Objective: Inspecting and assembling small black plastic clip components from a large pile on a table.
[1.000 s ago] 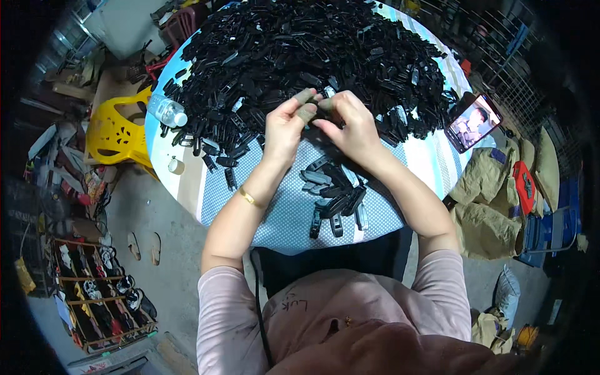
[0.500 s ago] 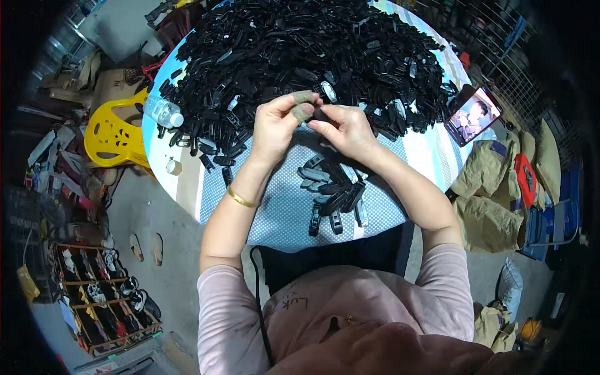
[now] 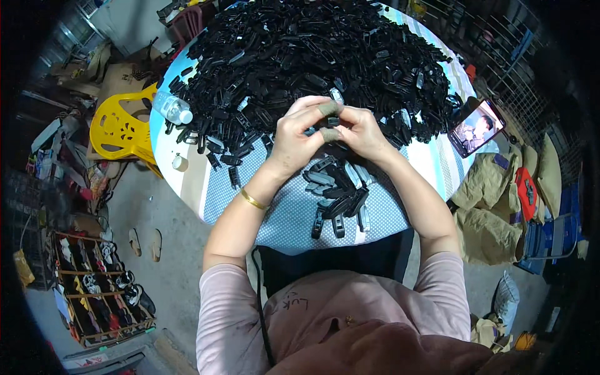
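Observation:
My left hand [image 3: 300, 134] and my right hand [image 3: 367, 136] meet over the table, just in front of a large heap of small black plastic pieces [image 3: 294, 62]. Both have thumb and fingers pinched together, fingertips touching. What they hold between them is mostly covered by the fingers and too small to name. Greenish-grey wraps cover the left thumb and index finger. Below the hands, nearer my body, lies a small group of black and grey elongated plastic pieces [image 3: 340, 197], a few lined up at its front.
The round table [image 3: 194, 194] has a patterned cloth. A clear bottle [image 3: 170, 107] lies at its left, beside a small white-topped container [image 3: 179, 163]. A phone [image 3: 476, 128] stands at the right edge. A yellow plastic chair [image 3: 119, 128] and brown sacks [image 3: 487, 231] flank the table.
Both hands have shifted slightly right and down relative to the view, and their fingertips have come closer together. The left fingers now reach across to the right hand's. The whole view has moved a little.

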A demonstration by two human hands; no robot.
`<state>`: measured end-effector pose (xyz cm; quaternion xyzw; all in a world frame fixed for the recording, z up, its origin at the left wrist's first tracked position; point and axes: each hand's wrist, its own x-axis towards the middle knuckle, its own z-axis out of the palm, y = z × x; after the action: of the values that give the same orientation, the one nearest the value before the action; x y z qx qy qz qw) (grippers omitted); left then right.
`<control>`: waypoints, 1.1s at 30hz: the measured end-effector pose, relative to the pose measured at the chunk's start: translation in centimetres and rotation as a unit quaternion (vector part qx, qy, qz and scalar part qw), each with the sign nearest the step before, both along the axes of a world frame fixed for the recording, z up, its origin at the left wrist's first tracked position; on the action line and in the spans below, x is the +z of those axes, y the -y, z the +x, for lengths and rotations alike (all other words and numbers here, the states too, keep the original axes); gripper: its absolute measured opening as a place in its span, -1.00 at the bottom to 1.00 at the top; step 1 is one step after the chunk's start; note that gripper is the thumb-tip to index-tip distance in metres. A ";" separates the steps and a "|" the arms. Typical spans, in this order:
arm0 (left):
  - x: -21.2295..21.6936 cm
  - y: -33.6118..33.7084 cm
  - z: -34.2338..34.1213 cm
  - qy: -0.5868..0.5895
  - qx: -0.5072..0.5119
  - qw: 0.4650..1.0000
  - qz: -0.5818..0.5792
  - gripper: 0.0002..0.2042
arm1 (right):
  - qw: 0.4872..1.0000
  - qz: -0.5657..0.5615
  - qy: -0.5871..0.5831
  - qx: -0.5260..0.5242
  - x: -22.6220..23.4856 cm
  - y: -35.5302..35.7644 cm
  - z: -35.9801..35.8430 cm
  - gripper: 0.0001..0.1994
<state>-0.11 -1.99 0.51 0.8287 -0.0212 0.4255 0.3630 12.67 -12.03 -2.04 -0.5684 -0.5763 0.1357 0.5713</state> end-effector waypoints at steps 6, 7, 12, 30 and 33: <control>2.1 0.0 -1.2 -0.184 0.005 0.980 -0.069 -0.69 | 0.988 -0.050 0.100 -0.107 1.7 1.1 3.0 -0.69; 2.0 0.0 -1.3 -0.192 -0.054 0.976 -0.088 -0.69 | 0.975 -0.068 0.124 -0.174 1.8 1.6 4.4 -0.71; 0.6 -0.5 -1.3 -0.326 -0.168 0.927 0.077 -0.79 | 0.971 -0.175 0.100 -0.126 2.3 2.9 7.2 -0.81; -3.7 0.8 1.5 -0.183 0.011 0.966 0.182 -0.86 | 0.923 -0.119 0.348 -0.113 0.4 1.3 3.6 -0.86; -2.8 0.0 1.3 -0.147 0.085 0.985 0.013 -0.90 | 0.946 -0.107 0.279 -0.126 1.7 1.9 3.6 -0.86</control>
<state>1.17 -1.94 -2.33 0.8855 0.0974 0.3282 0.3142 16.30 -13.91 -0.33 -0.7093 -0.6182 -0.0405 0.3362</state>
